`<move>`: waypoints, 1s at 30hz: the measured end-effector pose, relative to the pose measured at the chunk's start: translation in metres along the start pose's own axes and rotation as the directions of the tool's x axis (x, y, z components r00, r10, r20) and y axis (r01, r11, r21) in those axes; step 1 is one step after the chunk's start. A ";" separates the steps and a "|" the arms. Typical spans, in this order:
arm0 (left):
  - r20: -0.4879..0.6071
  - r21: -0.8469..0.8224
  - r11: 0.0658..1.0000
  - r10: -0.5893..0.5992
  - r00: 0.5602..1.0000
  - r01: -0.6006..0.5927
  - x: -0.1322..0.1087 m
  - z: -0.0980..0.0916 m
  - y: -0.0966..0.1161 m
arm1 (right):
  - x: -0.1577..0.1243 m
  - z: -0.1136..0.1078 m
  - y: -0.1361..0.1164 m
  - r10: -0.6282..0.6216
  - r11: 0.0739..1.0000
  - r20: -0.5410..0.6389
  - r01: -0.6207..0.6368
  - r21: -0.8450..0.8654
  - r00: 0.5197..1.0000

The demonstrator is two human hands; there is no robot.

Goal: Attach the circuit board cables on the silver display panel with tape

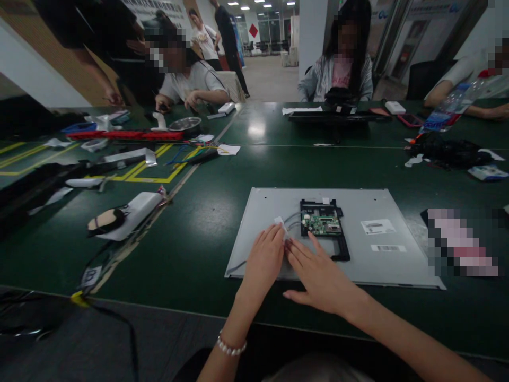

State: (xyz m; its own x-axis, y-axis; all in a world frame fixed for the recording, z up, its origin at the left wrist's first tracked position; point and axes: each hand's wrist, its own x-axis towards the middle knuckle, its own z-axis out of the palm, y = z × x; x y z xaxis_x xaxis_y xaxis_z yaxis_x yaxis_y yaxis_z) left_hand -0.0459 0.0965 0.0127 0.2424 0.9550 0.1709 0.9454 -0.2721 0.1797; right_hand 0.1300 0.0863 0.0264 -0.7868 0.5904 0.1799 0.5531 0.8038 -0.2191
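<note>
A light grey flat panel, like the back of a display (pixel 374 207), lies on the green table. Mounted on it is a black plastic frame (pixel 344 249) holding a green circuit board (pixel 322 224). Thin grey cables (pixel 293 216) run left from the board, partly under my hands. My left hand (pixel 265 255) rests on the panel left of the frame, fingers together at a small white piece of tape (pixel 279 220). My right hand (pixel 318 273) lies beside it, fingers stretched out and thumb apart, its fingertips close to the left ones. What lies beneath the fingertips is hidden.
A phone-like object (pixel 461 241), blurred out, lies right of the panel. To the left are a white box-like item (pixel 139 212) and dark strips. A plastic bottle (pixel 447 111) leans at the back right. Other people sit across the table, near a dark monitor-like item (pixel 338 118).
</note>
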 end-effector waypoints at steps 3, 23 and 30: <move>0.006 0.023 1.000 -0.015 1.000 0.015 0.005 -0.006 0.007 | -0.007 -0.001 -0.009 0.064 0.996 0.011 -0.064 0.054 0.998; -0.278 -0.128 0.990 -0.087 0.957 0.053 0.000 0.003 0.009 | -0.151 -0.014 0.148 0.729 0.681 -0.227 -0.718 0.146 0.646; -0.423 -0.165 0.986 -0.071 0.904 0.000 -0.002 -0.003 0.007 | -0.163 0.011 0.153 0.641 0.749 -0.151 -0.657 -0.087 0.752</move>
State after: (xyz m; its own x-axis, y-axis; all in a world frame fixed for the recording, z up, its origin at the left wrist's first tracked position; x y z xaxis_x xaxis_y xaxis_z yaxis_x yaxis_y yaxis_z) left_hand -0.0405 0.0928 0.0168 0.0598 0.8323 0.5511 0.8966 -0.2875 0.3369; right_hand 0.3401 0.1119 -0.0468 -0.1955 0.9707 0.1398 0.9549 0.2209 -0.1986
